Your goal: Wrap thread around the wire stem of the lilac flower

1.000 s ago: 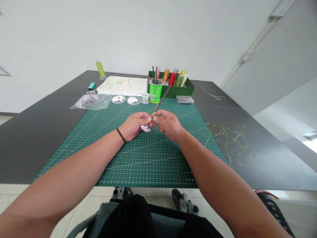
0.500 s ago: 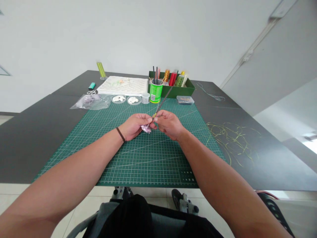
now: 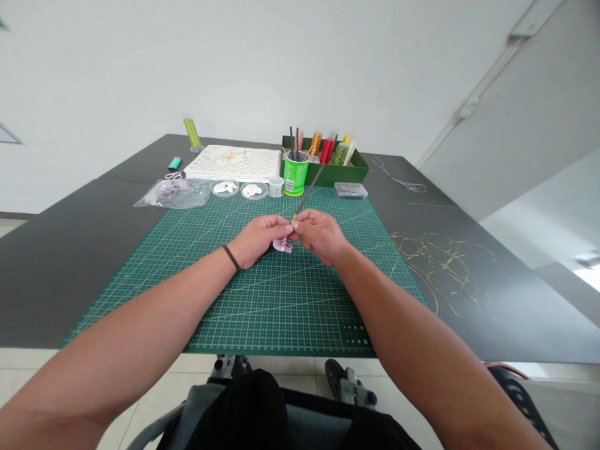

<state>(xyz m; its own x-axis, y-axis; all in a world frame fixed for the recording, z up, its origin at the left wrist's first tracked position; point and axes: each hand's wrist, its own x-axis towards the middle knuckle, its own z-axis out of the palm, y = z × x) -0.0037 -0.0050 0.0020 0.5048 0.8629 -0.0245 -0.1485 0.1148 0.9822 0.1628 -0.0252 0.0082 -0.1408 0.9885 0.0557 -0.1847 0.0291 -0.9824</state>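
My left hand (image 3: pixel 259 240) and my right hand (image 3: pixel 319 237) meet above the green cutting mat (image 3: pixel 281 312), fingertips close together. Between them they pinch a thin dark wire stem (image 3: pixel 309 186) that slants up and away. A small pale lilac flower (image 3: pixel 282 245) hangs at its lower end, partly hidden under my fingers. A bit of yellow-green wrapping (image 3: pixel 294 219) shows on the stem just beyond my right fingertips. A dark band circles my left wrist.
A green tray (image 3: pixel 347 164) holds spools and a green can (image 3: pixel 295 176) of sticks. Small dishes of white petals, a plastic bag (image 3: pixel 173 195), a white board (image 3: pixel 233 163) and a small box (image 3: pixel 350 190) lie beyond the mat. Loose yellow-green wire (image 3: pixel 435 265) lies on the dark table (image 3: pixel 70 275).
The flower has shifted slightly right and turned under my fingers. My hands have drawn a little closer together, and the stem stays at much the same slant.
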